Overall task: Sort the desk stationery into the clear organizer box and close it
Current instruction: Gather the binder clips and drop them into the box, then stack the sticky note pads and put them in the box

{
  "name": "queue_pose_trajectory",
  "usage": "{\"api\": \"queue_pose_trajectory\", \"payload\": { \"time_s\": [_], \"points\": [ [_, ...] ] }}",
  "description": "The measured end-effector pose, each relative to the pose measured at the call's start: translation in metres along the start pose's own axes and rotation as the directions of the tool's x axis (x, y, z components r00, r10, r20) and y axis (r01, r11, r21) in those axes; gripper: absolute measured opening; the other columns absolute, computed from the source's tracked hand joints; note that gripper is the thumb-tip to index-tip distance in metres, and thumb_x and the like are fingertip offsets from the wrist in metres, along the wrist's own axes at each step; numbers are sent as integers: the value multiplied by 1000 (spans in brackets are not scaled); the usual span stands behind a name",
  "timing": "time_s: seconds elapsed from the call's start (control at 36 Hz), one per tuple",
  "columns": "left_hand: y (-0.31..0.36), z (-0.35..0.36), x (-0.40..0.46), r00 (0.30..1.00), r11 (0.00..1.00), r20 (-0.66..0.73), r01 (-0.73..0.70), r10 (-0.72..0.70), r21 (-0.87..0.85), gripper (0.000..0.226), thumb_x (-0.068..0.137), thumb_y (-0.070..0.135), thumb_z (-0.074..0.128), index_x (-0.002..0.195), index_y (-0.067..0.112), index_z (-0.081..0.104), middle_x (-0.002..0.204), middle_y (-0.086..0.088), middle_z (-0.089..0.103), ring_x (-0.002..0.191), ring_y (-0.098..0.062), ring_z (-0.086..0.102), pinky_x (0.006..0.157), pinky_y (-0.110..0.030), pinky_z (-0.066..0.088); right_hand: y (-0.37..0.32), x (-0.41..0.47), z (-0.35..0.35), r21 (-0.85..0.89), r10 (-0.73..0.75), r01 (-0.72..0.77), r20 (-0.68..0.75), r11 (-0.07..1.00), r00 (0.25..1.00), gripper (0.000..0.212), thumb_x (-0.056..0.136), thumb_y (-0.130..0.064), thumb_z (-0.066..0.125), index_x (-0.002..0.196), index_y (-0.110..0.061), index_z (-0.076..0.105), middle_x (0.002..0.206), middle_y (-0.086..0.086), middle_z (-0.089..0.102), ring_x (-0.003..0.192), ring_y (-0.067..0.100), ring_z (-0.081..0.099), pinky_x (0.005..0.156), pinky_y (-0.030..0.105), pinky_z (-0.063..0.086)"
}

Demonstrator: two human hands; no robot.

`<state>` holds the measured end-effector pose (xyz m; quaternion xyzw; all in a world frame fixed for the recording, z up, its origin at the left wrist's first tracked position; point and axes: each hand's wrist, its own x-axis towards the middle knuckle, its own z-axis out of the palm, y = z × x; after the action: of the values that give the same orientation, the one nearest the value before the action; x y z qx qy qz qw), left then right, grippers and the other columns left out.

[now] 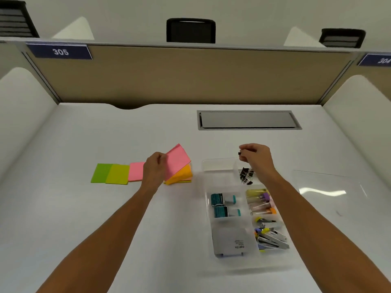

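"305" on blue partition sign (60,51)

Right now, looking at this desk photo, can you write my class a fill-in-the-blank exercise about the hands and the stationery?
1. The left hand lifts a ____ sticky-note pad.
2. The right hand pinches a small black ____ above the clear organizer box.
3. The box's clear lid lies to the box's ____.

Missing words: pink; binder clip; right

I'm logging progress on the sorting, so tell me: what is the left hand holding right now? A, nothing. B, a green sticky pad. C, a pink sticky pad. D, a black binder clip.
C: the left hand grips a pink sticky pad, tilted up above the orange pad on the desk, while the right hand pinches a small black clip over the clear organizer box.
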<state>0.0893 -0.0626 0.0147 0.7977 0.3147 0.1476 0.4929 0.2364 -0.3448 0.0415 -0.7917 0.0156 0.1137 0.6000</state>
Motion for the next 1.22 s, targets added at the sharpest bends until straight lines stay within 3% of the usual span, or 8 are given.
{"api": "queue_pose_trajectory", "payload": {
  "time_s": [0.17, 0.33, 0.61, 0.83, 1.06, 1.22],
  "points": [
    [26, 23, -11, 995, 994, 99, 1, 10, -111, 17, 90, 21, 54, 80, 13, 66, 79, 3, 64, 73, -11, 55, 62, -27, 39, 14, -12, -37, -83, 48, -46, 14, 995, 999, 22, 87, -1, 64, 93, -20, 74, 90, 8, 75, 77, 18, 74, 65, 21, 55],
    [52, 61, -20, 978, 989, 188, -70, 94, -129, 13, 88, 14, 66, 100, 14, 69, 94, 1, 68, 86, -14, 62, 69, -23, 45, 31, -16, -52, -153, 95, -86, 54, 985, 994, 25, 83, 4, 60, 98, -12, 72, 87, 12, 73, 78, 23, 72, 81, 34, 61],
    [65, 119, -21, 941, 978, 320, -161, 112, 131, 14, 86, 5, 65, 98, 9, 71, 97, -6, 69, 84, -14, 59, 73, -23, 44, 41, -33, -71, -120, 122, -119, 16, 986, 992, 25, 87, 1, 61, 104, -15, 70, 85, 9, 73, 69, 19, 72, 62, 28, 59],
    [67, 129, -19, 908, 917, 401, -258, 123, 305, 29, 88, -5, 55, 112, 7, 67, 116, -10, 65, 101, -21, 59, 82, -26, 46, 38, -36, -73, -75, 102, -102, -12, 992, 995, 24, 88, -8, 62, 108, -19, 71, 89, 5, 71, 72, 17, 67, 60, 27, 57],
    [62, 127, -22, 929, 911, 331, -273, 167, 308, 35, 89, -6, 58, 119, 11, 64, 121, -6, 65, 107, -20, 62, 87, -27, 48, 25, -40, -56, -91, 51, -50, 9, 995, 999, 25, 88, -9, 61, 107, -22, 70, 88, 5, 70, 72, 14, 65, 56, 21, 53],
    [56, 108, -15, 948, 941, 263, -244, 180, 234, 28, 91, -2, 59, 114, 11, 66, 116, -6, 67, 104, -18, 61, 85, -22, 45, 16, -43, -31, -109, -1, 10, 80, 994, 997, 23, 88, -9, 61, 105, -22, 71, 82, 3, 68, 67, 14, 64, 58, 27, 56]
  ]
}}
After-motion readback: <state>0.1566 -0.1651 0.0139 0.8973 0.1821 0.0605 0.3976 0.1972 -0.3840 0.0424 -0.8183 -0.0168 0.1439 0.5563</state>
